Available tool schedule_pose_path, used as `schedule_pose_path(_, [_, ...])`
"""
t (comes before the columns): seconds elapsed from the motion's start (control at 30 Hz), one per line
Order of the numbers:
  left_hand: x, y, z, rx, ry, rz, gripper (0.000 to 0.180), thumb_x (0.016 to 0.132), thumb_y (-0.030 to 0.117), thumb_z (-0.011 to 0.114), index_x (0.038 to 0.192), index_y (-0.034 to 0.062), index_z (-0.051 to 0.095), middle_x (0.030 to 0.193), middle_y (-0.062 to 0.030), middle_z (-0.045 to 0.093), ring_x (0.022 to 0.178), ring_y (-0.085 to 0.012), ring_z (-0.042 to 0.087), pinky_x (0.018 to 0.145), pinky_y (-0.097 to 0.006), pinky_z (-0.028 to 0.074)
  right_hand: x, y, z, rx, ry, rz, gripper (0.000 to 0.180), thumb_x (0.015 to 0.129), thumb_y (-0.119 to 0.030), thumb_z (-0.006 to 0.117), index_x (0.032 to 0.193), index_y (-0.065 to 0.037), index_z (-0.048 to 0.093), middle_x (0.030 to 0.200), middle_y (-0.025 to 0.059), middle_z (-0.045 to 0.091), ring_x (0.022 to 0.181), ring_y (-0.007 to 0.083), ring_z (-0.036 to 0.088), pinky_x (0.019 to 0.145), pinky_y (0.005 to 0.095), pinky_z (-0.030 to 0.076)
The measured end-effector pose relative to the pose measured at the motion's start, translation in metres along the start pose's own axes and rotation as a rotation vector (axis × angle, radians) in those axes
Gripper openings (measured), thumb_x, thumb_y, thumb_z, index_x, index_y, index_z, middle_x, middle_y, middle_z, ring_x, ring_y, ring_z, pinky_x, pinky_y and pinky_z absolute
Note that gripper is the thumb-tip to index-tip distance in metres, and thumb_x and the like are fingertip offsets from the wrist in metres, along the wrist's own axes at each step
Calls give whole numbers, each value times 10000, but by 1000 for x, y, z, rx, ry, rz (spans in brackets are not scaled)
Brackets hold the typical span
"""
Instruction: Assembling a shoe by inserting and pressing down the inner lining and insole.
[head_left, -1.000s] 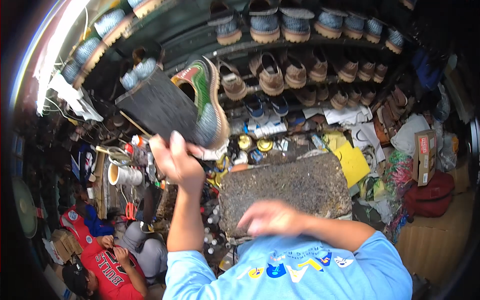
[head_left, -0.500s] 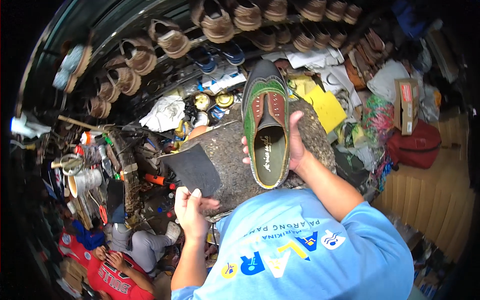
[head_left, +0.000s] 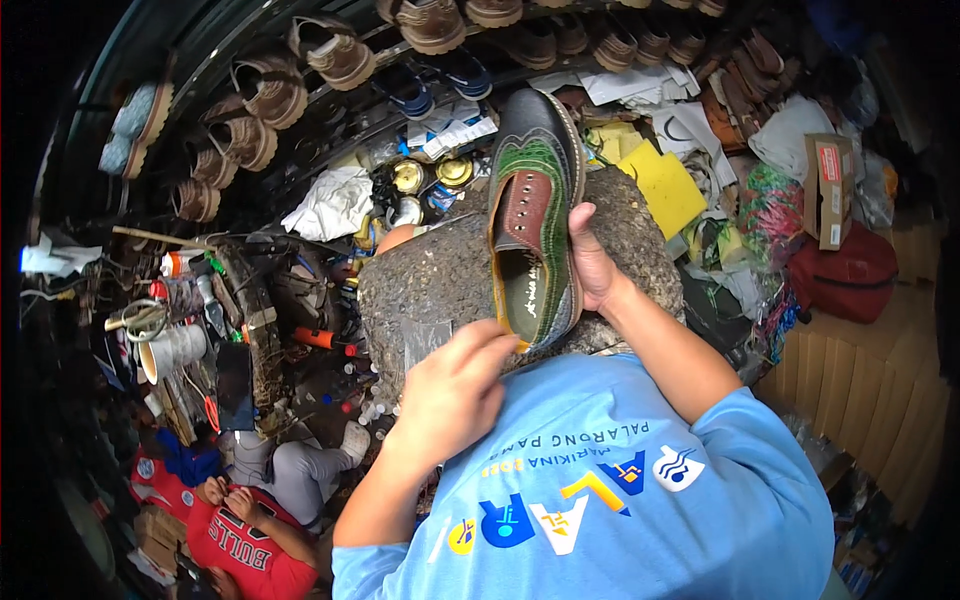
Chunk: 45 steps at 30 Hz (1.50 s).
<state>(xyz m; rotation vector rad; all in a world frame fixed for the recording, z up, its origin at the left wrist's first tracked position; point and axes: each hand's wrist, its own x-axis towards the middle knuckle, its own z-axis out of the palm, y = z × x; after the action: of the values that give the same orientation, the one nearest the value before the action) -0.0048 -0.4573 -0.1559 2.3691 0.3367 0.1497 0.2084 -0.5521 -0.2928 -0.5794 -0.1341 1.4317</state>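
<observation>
My right hand point(head_left: 600, 268) holds a wingtip dress shoe point(head_left: 530, 170) from its right side, thumb up and fingers hidden beneath. The shoe has a black toe, green wing and side panels and a brown eyelet panel without laces. Its toe points away from me, and it is tilted so its left side shows. My left hand point(head_left: 455, 390) is at the heel, fingers curled, fingertips by the yellow-edged collar. What those fingers pinch, if anything, is hidden. Just beyond its knuckles a flat grey patch point(head_left: 428, 345) shows against the stone block point(head_left: 430, 275); I cannot tell whether it is loose.
Brown shoes point(head_left: 335, 55) line racks along the back. Yellow sheets point(head_left: 665, 185), crumpled white paper point(head_left: 330, 200) and open tins point(head_left: 408, 177) surround the block. A white cup point(head_left: 170, 352) and tools lie left. A person in red point(head_left: 245, 535) sits lower left. A red bag point(head_left: 845, 275) is right.
The black sheet that my left hand held out to the left no longer shows in that spread position. That hand has moved right to the shoe's heel. The shoe has rolled, showing more of its left side.
</observation>
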Motion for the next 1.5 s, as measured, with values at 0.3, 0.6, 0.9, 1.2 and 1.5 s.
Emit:
schedule_pose_path(0.3, [22,-9,18,-74,-250,-81,286,791,51,685,1073,8,696,1159,-110,668,920,-353,707,790,-449,589,3,3,1,8,50,0,1072,802,-822,597,1552,-79,417,1458,100,576,1315,219,568,1119,426,497])
schedule_pose_path(0.6, [35,-23,16,1,-323,-86,175,767,49,670,926,-8,717,1162,-116,681,918,-371,702,801,-453,585,11,4,6,-33,107,12,1072,787,-845,587,1537,-94,439,1417,108,600,1263,228,608,1065,432,542])
schedule_pose_path(0.9, [52,-13,7,465,-487,-83,652,736,62,668,1379,-24,595,1498,-206,541,886,-389,740,816,-469,607,16,-3,10,2,100,88,1030,835,-862,524,1515,-90,468,1338,134,645,1115,260,697,924,414,629])
schedule_pose_path(1.2, [87,-31,1,509,-653,-25,464,780,53,697,1212,-91,611,1137,-280,685,900,-390,741,753,-463,613,14,-4,25,-91,95,89,1000,880,-831,495,1530,-72,443,1383,148,614,1204,260,658,1041,441,569])
schedule_pose_path(1.5, [73,-6,-19,321,-680,34,466,776,3,598,1225,-117,611,1104,-239,686,949,-411,721,851,-467,589,20,-8,18,-19,108,93,1009,846,-853,512,1469,-60,492,1280,158,657,1119,268,701,916,418,637])
